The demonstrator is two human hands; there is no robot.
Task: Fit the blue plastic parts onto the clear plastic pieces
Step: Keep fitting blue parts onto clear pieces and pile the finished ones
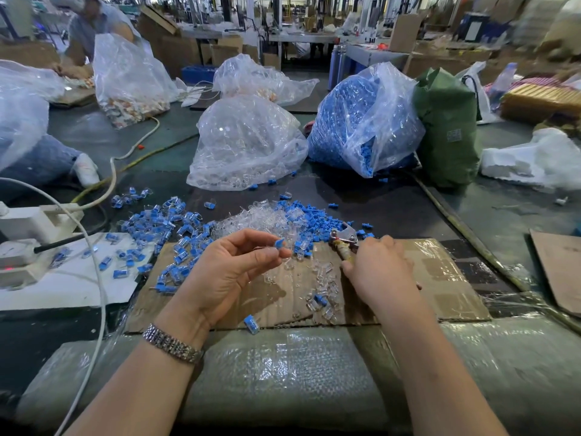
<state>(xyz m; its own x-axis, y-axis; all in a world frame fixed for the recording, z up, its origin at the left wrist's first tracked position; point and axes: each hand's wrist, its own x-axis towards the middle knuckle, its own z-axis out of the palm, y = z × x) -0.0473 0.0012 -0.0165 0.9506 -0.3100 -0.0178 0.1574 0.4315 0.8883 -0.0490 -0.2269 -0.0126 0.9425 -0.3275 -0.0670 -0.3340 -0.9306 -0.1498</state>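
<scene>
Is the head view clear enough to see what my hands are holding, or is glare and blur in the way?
Head view: sharp at the left hand pinching a blue part and right hand gripping the pliers; glare on the bubble wrap; edges bowed, background blurred.

Small blue part [279, 243] pinched in left hand [231, 272] fingertips; loose clear pieces [320, 278] scattered on cardboard below

A factory hall: dark green floor [518, 196], grey work tables [301, 37] and stacked cardboard boxes [176, 48] behind, a second worker [94, 26] seated far left
</scene>
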